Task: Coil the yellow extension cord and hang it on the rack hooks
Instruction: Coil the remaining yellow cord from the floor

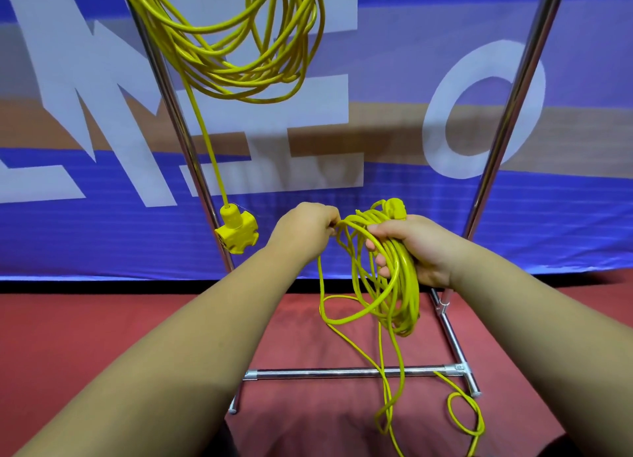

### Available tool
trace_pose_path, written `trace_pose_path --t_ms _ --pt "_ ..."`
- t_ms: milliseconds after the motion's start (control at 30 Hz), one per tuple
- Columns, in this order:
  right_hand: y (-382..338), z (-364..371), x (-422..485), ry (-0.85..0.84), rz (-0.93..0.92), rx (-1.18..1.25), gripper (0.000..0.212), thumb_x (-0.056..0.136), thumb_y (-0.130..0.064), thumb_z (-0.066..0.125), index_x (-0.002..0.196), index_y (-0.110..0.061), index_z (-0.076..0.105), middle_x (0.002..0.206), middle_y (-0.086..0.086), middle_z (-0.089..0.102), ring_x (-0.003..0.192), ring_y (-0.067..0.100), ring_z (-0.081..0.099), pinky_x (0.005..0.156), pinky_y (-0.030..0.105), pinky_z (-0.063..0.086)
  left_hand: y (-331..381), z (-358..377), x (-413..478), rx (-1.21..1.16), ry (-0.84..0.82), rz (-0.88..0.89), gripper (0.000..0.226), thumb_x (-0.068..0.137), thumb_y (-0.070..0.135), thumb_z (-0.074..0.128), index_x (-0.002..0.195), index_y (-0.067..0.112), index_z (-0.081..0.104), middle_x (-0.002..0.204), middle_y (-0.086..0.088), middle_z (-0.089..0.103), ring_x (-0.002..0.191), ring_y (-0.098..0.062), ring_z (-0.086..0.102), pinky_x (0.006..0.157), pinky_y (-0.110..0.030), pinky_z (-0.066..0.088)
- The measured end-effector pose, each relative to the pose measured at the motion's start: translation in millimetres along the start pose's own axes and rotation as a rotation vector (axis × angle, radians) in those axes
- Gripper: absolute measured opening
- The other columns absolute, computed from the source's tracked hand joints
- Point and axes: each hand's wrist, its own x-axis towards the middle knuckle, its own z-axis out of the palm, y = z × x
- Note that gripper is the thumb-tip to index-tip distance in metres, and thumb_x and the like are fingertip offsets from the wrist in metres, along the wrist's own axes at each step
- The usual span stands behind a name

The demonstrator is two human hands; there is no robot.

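- Near the middle of the frame we see the right hand [416, 247] with its fingers curled round a bundle of loops of the yellow extension cord [411, 285], which it holds in front of the rack [342, 373].
- The left hand [305, 230], just left of it, pinches a single strand at the top of those loops.
- A yellow plug [395, 208] sticks up above the right hand's thumb.
- Below the hands the loops hang uneven, and loose cord runs down to the red floor [102, 319], crosses the rack's bottom bar and curls into a small ring at the lower right of the frame.
- At the top of the frame we find a second yellow coil [239, 76] hanging between the rack's two upright poles; we cannot see what it hangs from.
- One strand drops from that coil to a yellow outlet block [236, 230], which dangles beside the left pole, left of the left hand.
- A blue banner [445, 217] with large white letters stands behind the rack.
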Motion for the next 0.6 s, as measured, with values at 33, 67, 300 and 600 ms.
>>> trace_pose_path --t_ms 33,67,300,600 --pt "0.1 -0.4 -0.2 0.01 -0.007 0.0 0.024 0.103 -0.017 0.061 0.086 -0.001 0.069 0.072 0.012 0.063 0.054 0.019 0.063 0.049 0.032 0.057 1.4 1.6 -0.1 -0.033 -0.009 -0.004 0.008 0.095 0.025 0.071 0.103 0.027 0.072 0.097 0.005 0.069 0.092 -0.02 0.066 0.074 -0.036 0.056" --pt "0.2 -1.1 -0.4 0.018 -0.012 -0.003 0.025 0.103 -0.016 0.061 0.084 -0.002 0.068 0.069 0.011 0.063 0.054 0.019 0.062 0.049 0.032 0.057 2.6 2.9 0.3 -0.07 -0.015 0.002 0.013 0.092 0.027 0.075 0.105 0.027 0.071 0.1 0.005 0.069 0.094 -0.019 0.065 0.076 -0.037 0.056" --pt "-2.0 -8.0 -1.9 0.029 -0.031 -0.002 0.025 0.103 -0.014 0.06 0.08 -0.003 0.065 0.067 0.011 0.059 0.054 0.021 0.059 0.049 0.032 0.054 16.2 6.7 1.5 -0.432 -0.14 -0.056 0.092 0.077 0.033 0.092 0.152 0.023 0.041 0.137 0.008 0.057 0.103 -0.015 0.064 0.088 -0.031 0.051" --pt "-9.2 -8.3 -10.9 -0.069 0.019 0.08 0.028 0.105 -0.019 0.059 0.093 0.002 0.072 0.079 0.016 0.07 0.069 0.028 0.074 0.067 0.044 0.066 -3.1 4.4 13.2 -0.481 -0.027 -0.146 0.008 0.088 0.021 0.082 0.09 0.021 0.073 0.074 -0.004 0.074 0.06 -0.019 0.073 0.068 -0.042 0.064"
